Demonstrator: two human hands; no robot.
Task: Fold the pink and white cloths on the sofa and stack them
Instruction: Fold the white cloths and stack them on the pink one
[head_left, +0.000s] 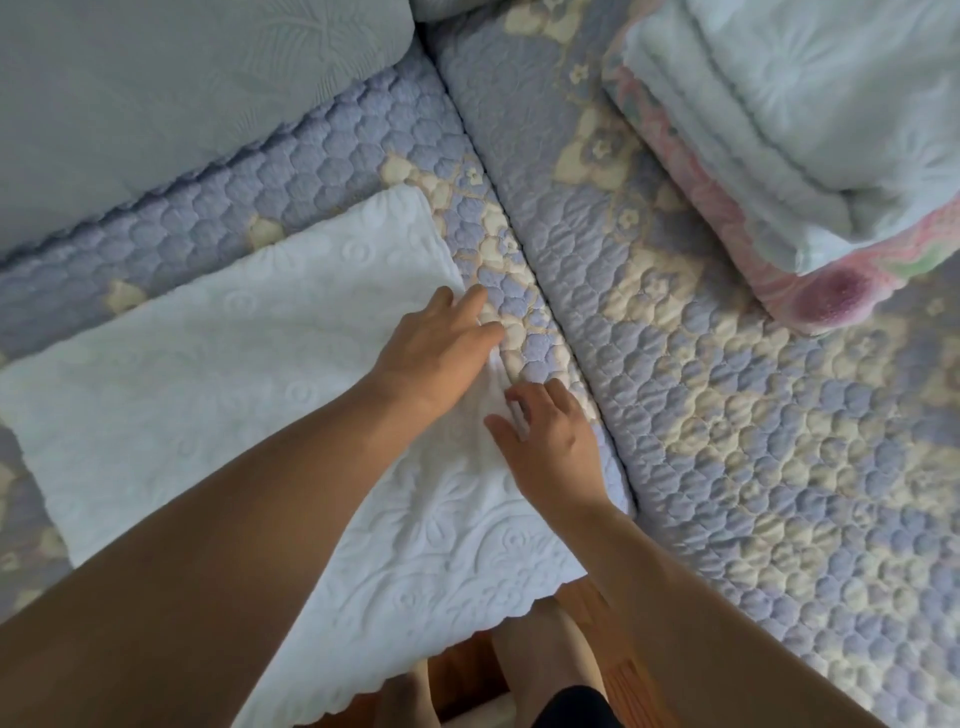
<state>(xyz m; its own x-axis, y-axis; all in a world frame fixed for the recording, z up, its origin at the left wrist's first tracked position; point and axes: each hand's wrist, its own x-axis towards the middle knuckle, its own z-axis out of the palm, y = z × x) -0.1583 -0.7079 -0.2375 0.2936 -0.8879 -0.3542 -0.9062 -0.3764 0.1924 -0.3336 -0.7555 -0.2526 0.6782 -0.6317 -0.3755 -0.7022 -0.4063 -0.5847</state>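
Observation:
A white embossed cloth lies spread flat on the left sofa seat, its scalloped near edge hanging over the front. My left hand rests on the cloth's right edge with fingers stretched toward the seat gap. My right hand lies just below it on the same edge, and its thumb and forefinger seem to pinch the hem. At the far right sits a stack: a folded pink floral cloth underneath and a folded white cloth on top.
The sofa wears a quilted lilac and cream cover, with a seam between its two seats. A pale grey-blue cushion leans at the back left. My bare feet stand on the wooden floor below the sofa's front edge.

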